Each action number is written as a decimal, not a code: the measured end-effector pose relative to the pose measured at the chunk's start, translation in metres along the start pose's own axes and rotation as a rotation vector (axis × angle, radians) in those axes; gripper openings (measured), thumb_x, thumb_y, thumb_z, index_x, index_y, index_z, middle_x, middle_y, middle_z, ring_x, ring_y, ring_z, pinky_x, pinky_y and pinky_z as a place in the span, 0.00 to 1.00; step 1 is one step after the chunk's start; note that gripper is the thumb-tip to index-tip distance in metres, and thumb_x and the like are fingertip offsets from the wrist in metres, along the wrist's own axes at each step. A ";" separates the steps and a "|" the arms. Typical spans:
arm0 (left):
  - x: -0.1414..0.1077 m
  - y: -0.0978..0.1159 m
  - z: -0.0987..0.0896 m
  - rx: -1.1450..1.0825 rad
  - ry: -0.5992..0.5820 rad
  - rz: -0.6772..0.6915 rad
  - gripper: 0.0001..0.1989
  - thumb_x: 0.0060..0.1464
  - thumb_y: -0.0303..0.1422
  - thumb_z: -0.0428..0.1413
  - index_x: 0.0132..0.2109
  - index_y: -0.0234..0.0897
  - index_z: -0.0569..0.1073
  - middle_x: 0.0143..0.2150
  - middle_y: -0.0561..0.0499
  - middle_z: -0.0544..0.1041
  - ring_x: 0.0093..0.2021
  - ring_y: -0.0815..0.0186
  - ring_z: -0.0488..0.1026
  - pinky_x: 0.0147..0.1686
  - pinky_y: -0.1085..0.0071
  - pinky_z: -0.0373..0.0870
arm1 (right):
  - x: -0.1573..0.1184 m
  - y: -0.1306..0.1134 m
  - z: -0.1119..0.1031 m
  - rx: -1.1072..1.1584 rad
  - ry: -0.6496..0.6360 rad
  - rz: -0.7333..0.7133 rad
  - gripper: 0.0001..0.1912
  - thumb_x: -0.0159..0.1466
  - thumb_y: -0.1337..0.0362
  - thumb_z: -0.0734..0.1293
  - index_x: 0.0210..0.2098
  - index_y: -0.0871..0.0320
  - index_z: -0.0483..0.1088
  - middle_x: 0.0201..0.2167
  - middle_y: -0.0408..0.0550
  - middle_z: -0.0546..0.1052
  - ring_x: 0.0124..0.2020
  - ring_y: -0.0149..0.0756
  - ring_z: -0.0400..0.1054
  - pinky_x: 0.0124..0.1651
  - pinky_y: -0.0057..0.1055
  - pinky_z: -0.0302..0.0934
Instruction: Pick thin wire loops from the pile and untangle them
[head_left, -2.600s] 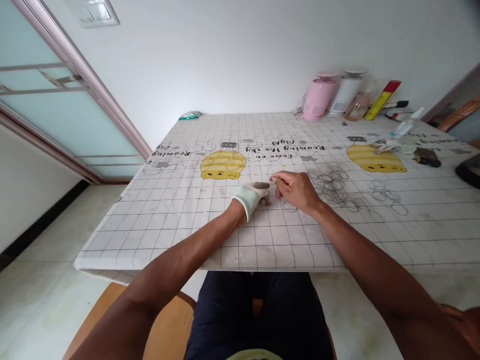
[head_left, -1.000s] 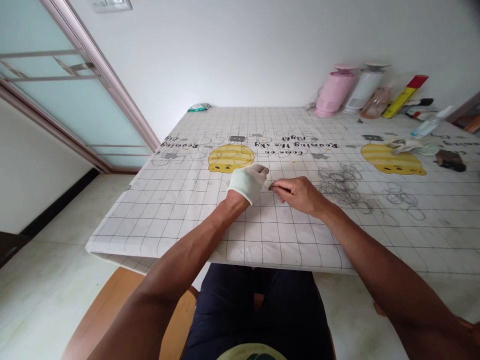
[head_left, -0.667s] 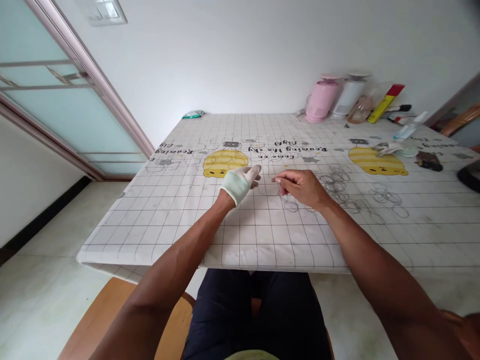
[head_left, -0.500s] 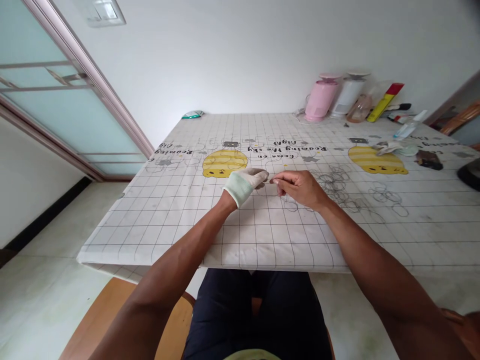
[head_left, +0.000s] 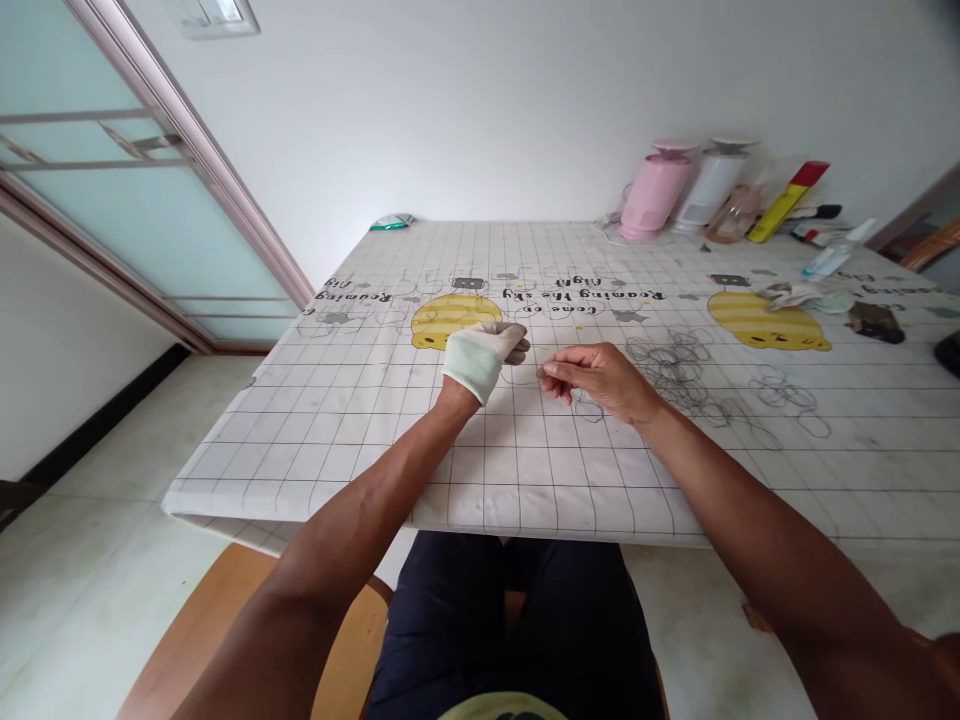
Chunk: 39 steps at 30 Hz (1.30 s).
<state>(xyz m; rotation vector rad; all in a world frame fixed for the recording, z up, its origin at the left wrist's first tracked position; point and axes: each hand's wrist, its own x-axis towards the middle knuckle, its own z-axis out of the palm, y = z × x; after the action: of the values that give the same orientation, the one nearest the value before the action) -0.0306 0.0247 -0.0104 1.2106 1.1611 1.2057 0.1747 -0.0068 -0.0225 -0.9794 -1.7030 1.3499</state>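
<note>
My left hand, in a white knit glove with a pale green cuff, is closed above the tablecloth, beside a printed yellow bear. Facing it, my bare right hand is in a pinch, thumb against the index finger. Whatever either hand grips is too thin or hidden to make out. A faint thin line shows on the cloth between them. A tangle of thin dark wire-like loops lies just right of my right hand. More loose loops are spread farther right, and one loop lies under my right hand.
The table has a white checked cloth. Along the back right stand a pink appliance, a white one, a bottle and a yellow-red box. Another glove lies at right near a dark object. A green packet sits back left.
My hands have moved apart: the left shifted slightly left and up with its fingers curled in. The right has stayed near its place. The view has shifted slightly.
</note>
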 end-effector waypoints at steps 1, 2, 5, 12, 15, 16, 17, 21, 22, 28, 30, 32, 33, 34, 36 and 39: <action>-0.001 0.001 -0.001 0.011 0.004 0.005 0.08 0.59 0.32 0.60 0.32 0.34 0.79 0.31 0.48 0.82 0.29 0.68 0.77 0.33 0.72 0.76 | 0.000 0.001 0.000 -0.002 -0.009 0.015 0.18 0.66 0.49 0.74 0.37 0.59 0.82 0.33 0.51 0.83 0.31 0.35 0.75 0.30 0.30 0.68; -0.001 0.002 -0.001 0.021 0.009 0.009 0.08 0.59 0.32 0.59 0.33 0.34 0.79 0.31 0.48 0.82 0.30 0.68 0.78 0.33 0.72 0.77 | 0.001 0.002 0.001 -0.009 -0.020 0.031 0.18 0.65 0.49 0.74 0.36 0.59 0.82 0.32 0.51 0.83 0.31 0.35 0.75 0.30 0.30 0.68; -0.001 0.003 -0.004 0.045 0.019 0.002 0.09 0.60 0.32 0.59 0.32 0.34 0.79 0.31 0.47 0.82 0.31 0.67 0.79 0.36 0.72 0.77 | 0.001 0.003 0.002 -0.053 -0.031 0.067 0.19 0.64 0.47 0.75 0.34 0.60 0.81 0.31 0.52 0.83 0.30 0.36 0.76 0.28 0.30 0.68; 0.001 -0.005 -0.003 0.058 -0.023 0.005 0.09 0.60 0.31 0.59 0.32 0.35 0.79 0.31 0.47 0.82 0.31 0.67 0.79 0.36 0.71 0.78 | -0.002 -0.006 0.006 -0.153 0.107 0.027 0.19 0.66 0.48 0.73 0.36 0.59 0.79 0.30 0.52 0.82 0.27 0.35 0.75 0.26 0.29 0.68; -0.001 -0.006 -0.001 0.070 -0.046 0.019 0.08 0.60 0.31 0.59 0.32 0.35 0.80 0.32 0.47 0.83 0.32 0.66 0.80 0.37 0.71 0.79 | -0.001 -0.006 0.009 -0.164 0.155 -0.007 0.17 0.68 0.49 0.71 0.36 0.58 0.77 0.28 0.50 0.81 0.25 0.35 0.74 0.25 0.30 0.68; -0.002 -0.006 -0.001 0.074 -0.055 0.023 0.08 0.60 0.31 0.59 0.33 0.35 0.80 0.32 0.47 0.83 0.33 0.66 0.80 0.37 0.71 0.79 | -0.001 -0.005 0.010 -0.177 0.182 -0.015 0.17 0.68 0.50 0.70 0.35 0.58 0.77 0.27 0.49 0.81 0.24 0.34 0.73 0.25 0.29 0.67; -0.003 -0.006 0.000 0.076 -0.064 0.026 0.08 0.60 0.32 0.59 0.34 0.35 0.81 0.33 0.47 0.83 0.34 0.66 0.81 0.38 0.71 0.79 | -0.001 -0.004 0.011 -0.197 0.214 -0.023 0.16 0.69 0.52 0.70 0.34 0.58 0.76 0.27 0.49 0.80 0.23 0.33 0.73 0.24 0.29 0.67; -0.004 -0.007 -0.001 0.102 -0.102 0.021 0.08 0.61 0.32 0.59 0.38 0.34 0.82 0.34 0.46 0.84 0.34 0.66 0.81 0.38 0.70 0.79 | 0.000 0.000 0.016 -0.275 0.336 -0.056 0.13 0.69 0.57 0.68 0.33 0.57 0.77 0.25 0.46 0.79 0.23 0.32 0.70 0.24 0.27 0.65; -0.004 -0.008 -0.001 0.111 -0.114 0.022 0.08 0.61 0.33 0.59 0.38 0.34 0.82 0.35 0.46 0.85 0.33 0.66 0.81 0.38 0.70 0.79 | 0.000 0.001 0.016 -0.288 0.355 -0.066 0.12 0.69 0.58 0.67 0.33 0.57 0.76 0.25 0.46 0.79 0.23 0.32 0.70 0.24 0.27 0.64; 0.000 -0.012 0.000 0.074 -0.161 0.006 0.08 0.61 0.32 0.60 0.38 0.33 0.82 0.34 0.45 0.84 0.33 0.66 0.81 0.38 0.70 0.79 | 0.001 0.002 0.016 -0.332 0.386 -0.118 0.12 0.70 0.57 0.67 0.33 0.55 0.76 0.25 0.45 0.78 0.25 0.33 0.71 0.27 0.29 0.65; 0.001 -0.013 0.000 0.026 -0.135 -0.013 0.07 0.60 0.32 0.60 0.37 0.33 0.81 0.34 0.45 0.84 0.34 0.66 0.82 0.41 0.69 0.80 | 0.001 0.002 0.015 -0.295 0.367 -0.103 0.13 0.70 0.54 0.67 0.35 0.55 0.76 0.26 0.45 0.78 0.26 0.34 0.72 0.27 0.29 0.65; 0.002 -0.012 0.000 -0.017 -0.093 -0.019 0.07 0.60 0.32 0.61 0.36 0.33 0.81 0.34 0.45 0.84 0.35 0.66 0.82 0.42 0.69 0.80 | 0.001 0.002 0.014 -0.252 0.333 -0.075 0.14 0.70 0.52 0.68 0.36 0.55 0.76 0.27 0.46 0.79 0.27 0.35 0.72 0.26 0.29 0.66; 0.002 -0.012 -0.001 -0.036 -0.070 -0.017 0.07 0.60 0.32 0.61 0.36 0.33 0.80 0.35 0.45 0.84 0.35 0.66 0.82 0.42 0.69 0.81 | 0.001 0.002 0.014 -0.235 0.314 -0.061 0.14 0.69 0.51 0.69 0.37 0.55 0.76 0.28 0.47 0.80 0.27 0.35 0.73 0.26 0.29 0.66; 0.003 -0.012 -0.002 -0.054 -0.049 -0.014 0.07 0.60 0.33 0.61 0.36 0.33 0.80 0.35 0.45 0.84 0.35 0.66 0.82 0.43 0.69 0.81 | 0.001 0.001 0.014 -0.222 0.298 -0.049 0.15 0.69 0.50 0.69 0.38 0.56 0.76 0.30 0.48 0.80 0.28 0.35 0.73 0.26 0.30 0.66; 0.002 -0.011 -0.003 -0.070 -0.011 -0.012 0.08 0.60 0.34 0.61 0.37 0.33 0.80 0.36 0.45 0.84 0.35 0.66 0.82 0.43 0.69 0.81 | 0.001 0.000 0.015 -0.207 0.286 -0.029 0.15 0.68 0.50 0.70 0.39 0.57 0.77 0.31 0.50 0.81 0.28 0.36 0.74 0.25 0.30 0.67; 0.000 -0.008 -0.003 -0.032 0.004 -0.011 0.07 0.60 0.34 0.61 0.37 0.34 0.80 0.36 0.45 0.84 0.36 0.65 0.82 0.43 0.69 0.80 | 0.000 -0.001 0.018 -0.190 0.301 -0.018 0.15 0.68 0.53 0.69 0.45 0.58 0.78 0.30 0.50 0.82 0.27 0.36 0.74 0.25 0.31 0.68</action>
<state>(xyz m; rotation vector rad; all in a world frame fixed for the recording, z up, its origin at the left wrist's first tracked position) -0.0333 0.0250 -0.0188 1.1763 1.1462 1.2146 0.1588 -0.0141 -0.0250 -1.2052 -1.6230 0.9838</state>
